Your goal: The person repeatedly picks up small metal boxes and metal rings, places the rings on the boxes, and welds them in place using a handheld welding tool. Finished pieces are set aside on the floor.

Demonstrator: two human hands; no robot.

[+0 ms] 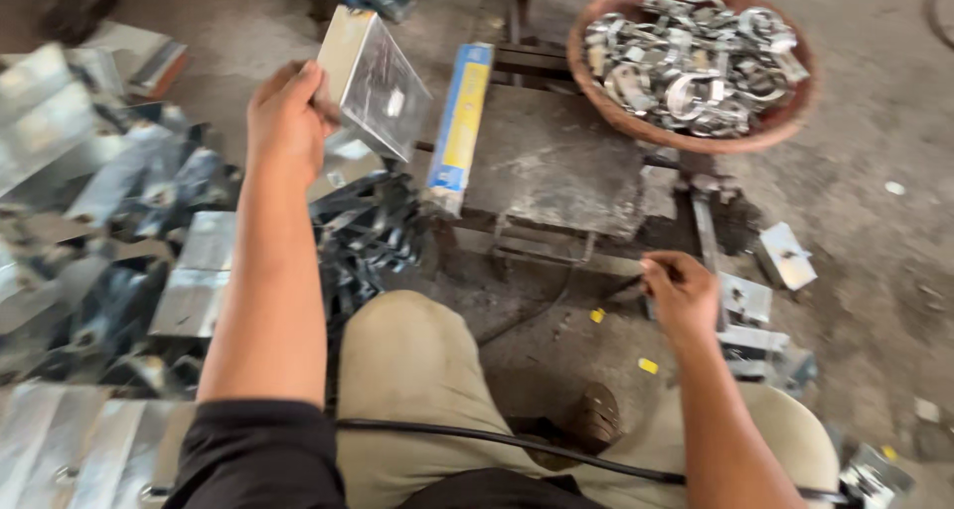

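My left hand [288,116] grips a bent shiny sheet-metal bracket [376,80] by its edge, lifted above a heap of similar metal pieces [119,211] at the left. My right hand [681,292] is closed low at the front edge of a dark metal work block [556,166], fingers curled around something thin and dark that I cannot make out. A long blue and yellow box [459,121] leans on the block's left side.
A round reddish basin [785,121] filled with several curved metal clamps sits at the back right. Small folded brackets [765,305] lie on the dirt floor to the right. A black cable [517,441] crosses my knees.
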